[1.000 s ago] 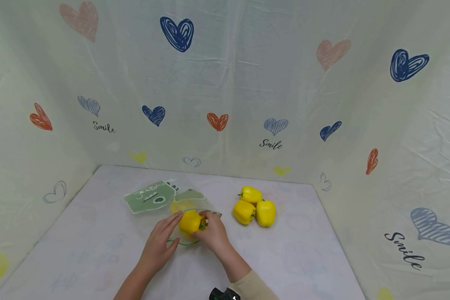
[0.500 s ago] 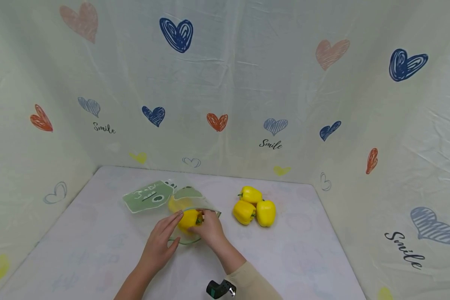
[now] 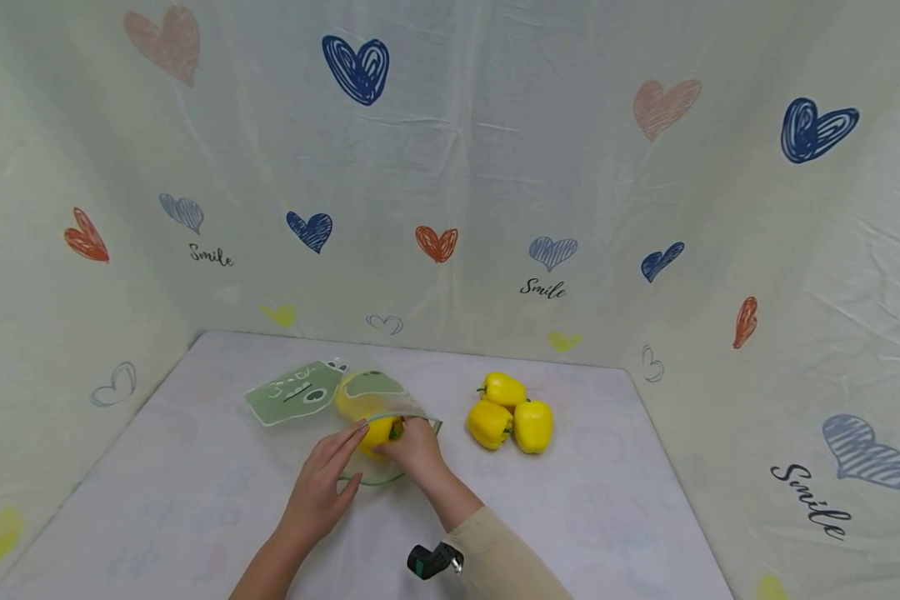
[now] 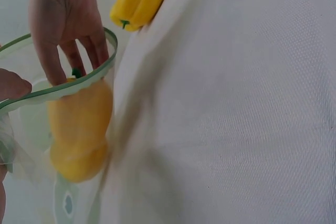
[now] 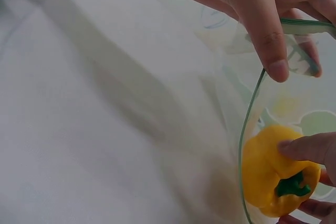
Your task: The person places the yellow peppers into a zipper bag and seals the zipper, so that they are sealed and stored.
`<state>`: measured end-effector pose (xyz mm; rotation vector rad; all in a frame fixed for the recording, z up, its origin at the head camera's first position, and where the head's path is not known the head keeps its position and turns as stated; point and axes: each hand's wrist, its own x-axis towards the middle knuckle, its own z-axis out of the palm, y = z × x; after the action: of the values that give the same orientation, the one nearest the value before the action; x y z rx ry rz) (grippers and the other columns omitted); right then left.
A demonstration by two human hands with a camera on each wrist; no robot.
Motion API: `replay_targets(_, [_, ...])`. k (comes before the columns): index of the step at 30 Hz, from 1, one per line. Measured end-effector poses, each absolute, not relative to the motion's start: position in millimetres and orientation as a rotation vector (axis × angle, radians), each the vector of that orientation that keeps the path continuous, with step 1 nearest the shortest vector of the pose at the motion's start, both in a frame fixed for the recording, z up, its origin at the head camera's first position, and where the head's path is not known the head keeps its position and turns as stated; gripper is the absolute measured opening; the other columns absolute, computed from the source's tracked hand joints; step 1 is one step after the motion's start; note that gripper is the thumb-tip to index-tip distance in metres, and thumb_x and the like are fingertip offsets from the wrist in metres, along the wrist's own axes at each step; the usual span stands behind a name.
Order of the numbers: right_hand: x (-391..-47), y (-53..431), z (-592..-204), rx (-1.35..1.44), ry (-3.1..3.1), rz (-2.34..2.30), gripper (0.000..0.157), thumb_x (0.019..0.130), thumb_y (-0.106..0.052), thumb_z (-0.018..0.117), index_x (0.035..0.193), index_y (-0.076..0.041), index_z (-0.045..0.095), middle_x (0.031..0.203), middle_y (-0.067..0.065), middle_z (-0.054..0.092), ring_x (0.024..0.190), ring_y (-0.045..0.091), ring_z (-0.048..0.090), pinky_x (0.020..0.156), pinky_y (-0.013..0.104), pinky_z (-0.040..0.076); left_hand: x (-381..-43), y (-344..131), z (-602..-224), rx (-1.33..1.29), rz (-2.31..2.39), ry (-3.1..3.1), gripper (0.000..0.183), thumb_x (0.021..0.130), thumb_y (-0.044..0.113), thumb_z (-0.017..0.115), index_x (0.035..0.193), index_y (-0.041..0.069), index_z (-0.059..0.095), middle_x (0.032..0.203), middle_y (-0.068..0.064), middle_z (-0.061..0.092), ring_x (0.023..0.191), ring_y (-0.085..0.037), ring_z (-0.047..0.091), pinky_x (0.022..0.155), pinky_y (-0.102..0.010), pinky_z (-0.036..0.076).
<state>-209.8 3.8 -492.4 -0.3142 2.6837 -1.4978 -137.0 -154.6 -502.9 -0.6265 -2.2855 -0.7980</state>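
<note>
- Green print covered a flat panel [image 3: 296, 393] at ten o'clock from the gripped pepper [image 3: 376, 435]; whether it belonged to the bag could not be told.
- The left hand [image 3: 321, 483] lay at eight o'clock, its forearm slanting in from seven. Its fingers were extended together and its thumb spread apart from them, touching the bag's rim [image 3: 386, 482] without curling into a fist.
- The translucent bag [image 3: 371, 383] lay between the hands, its mouth spread wide. A second pepper [image 4: 77, 163] sat deeper inside, end to end with the gripped one.
- The gripped pepper lay just within the mouth, its green stem [image 5: 294, 185] facing out.
- The right hand [image 3: 412, 452] reached into the mouth from four o'clock, wrist bent over and fingers pointing inward. It held the pepper firmly, thumb on one side and fingers round the other.
- A black device [image 3: 429, 562] was at five o'clock, just beside the cuff of a beige sleeve [image 3: 510, 558].
- Three loose peppers [image 3: 489, 425] clustered near three o'clock on the white table [image 3: 607, 500], well apart from the bag.
</note>
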Motion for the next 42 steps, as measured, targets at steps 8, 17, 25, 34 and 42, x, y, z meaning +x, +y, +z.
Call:
replay_targets(8, [-221, -4, -498, -0.323, 2.716, -1.491, 0.072, 0.069, -0.012, 0.089, 0.132, -0.007, 0.056, 0.128, 0.010, 0.061, 0.121, 0.028, 0.054, 0.102, 0.043, 0.044, -139, -155, -505, -0.614, -0.785, -2.288, 0.090, 0.054, -0.015, 0.087, 0.135, 0.001, 0.054, 0.139, -0.009, 0.053, 0.116, -0.028, 0.051, 0.109, -0.011, 0.017])
replay_targets(17, [-225, -9, -500, -0.325, 2.725, -1.495, 0.069, 0.071, -0.012, 0.088, 0.131, -0.003, 0.056, 0.128, 0.013, 0.060, 0.120, 0.030, 0.054, 0.103, 0.044, 0.044, -139, -155, -506, -0.593, -0.798, -2.334, 0.086, 0.057, -0.012, 0.086, 0.135, 0.001, 0.053, 0.139, -0.009, 0.052, 0.119, -0.026, 0.049, 0.109, -0.010, 0.016])
replay_targets(25, [-230, -14, -504, -0.294, 2.740, -1.454, 0.065, 0.070, -0.016, 0.089, 0.127, -0.001, 0.059, 0.125, 0.015, 0.061, 0.117, 0.030, 0.056, 0.100, 0.044, 0.046, -141, -156, -510, -0.613, -0.780, -2.305, 0.087, 0.056, -0.014, 0.085, 0.135, 0.001, 0.054, 0.138, -0.010, 0.053, 0.118, -0.029, 0.050, 0.110, -0.011, 0.017])
replay_targets(34, [-233, -19, -510, -0.260, 2.739, -1.455, 0.068, 0.070, -0.018, 0.089, 0.128, 0.000, 0.058, 0.129, 0.016, 0.059, 0.122, 0.032, 0.052, 0.104, 0.044, 0.042, -141, -155, -511, -0.592, -0.789, -2.299, 0.087, 0.054, -0.017, 0.085, 0.134, -0.001, 0.054, 0.137, -0.011, 0.054, 0.117, -0.030, 0.051, 0.110, -0.011, 0.017])
replay_targets(42, [-226, -18, -505, -0.286, 2.712, -1.421, 0.070, 0.073, -0.013, 0.086, 0.134, 0.000, 0.053, 0.132, 0.016, 0.057, 0.119, 0.030, 0.054, 0.100, 0.043, 0.046, -142, -159, -513, -0.551, -0.786, -2.312, 0.087, 0.053, -0.019, 0.084, 0.133, -0.001, 0.054, 0.137, -0.012, 0.053, 0.116, -0.030, 0.050, 0.110, -0.010, 0.016])
